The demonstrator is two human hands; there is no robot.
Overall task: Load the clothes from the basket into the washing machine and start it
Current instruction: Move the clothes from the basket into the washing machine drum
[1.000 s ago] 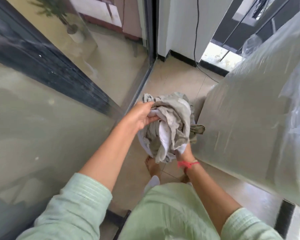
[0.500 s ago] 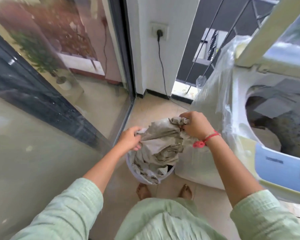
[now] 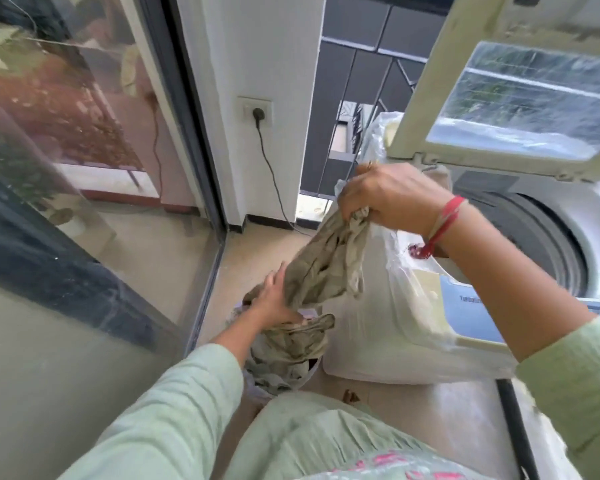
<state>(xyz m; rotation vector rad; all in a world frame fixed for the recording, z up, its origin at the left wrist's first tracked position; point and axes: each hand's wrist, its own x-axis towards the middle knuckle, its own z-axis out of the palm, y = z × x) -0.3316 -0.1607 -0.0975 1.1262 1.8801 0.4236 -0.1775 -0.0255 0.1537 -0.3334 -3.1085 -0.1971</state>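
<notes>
The washer (image 3: pixel 596 216) stands at the right with its lid (image 3: pixel 534 98) up and the drum (image 3: pixel 541 244) open, and loose plastic (image 3: pixel 378 323) is draped down its near side. The basket (image 3: pixel 257 384) sits on the floor just beside it, a pile (image 3: pixel 288 348) of clothes heaped inside. The garment (image 3: pixel 326 268) hangs above the basket, short of the drum. Its tail reaches down to the pile (it may be tangled there), so a quick lift could drag other pieces over the rim onto the floor. The swing across could also snag the plastic and pull it into the opening. The right hand (image 3: pixel 392 199) has its fingers curled tight round the garment's top. The left hand (image 3: pixel 274 303) lies open, fingers straight against the hanging cloth, gripping nothing, so it holds nothing back if the pile lifts.
</notes>
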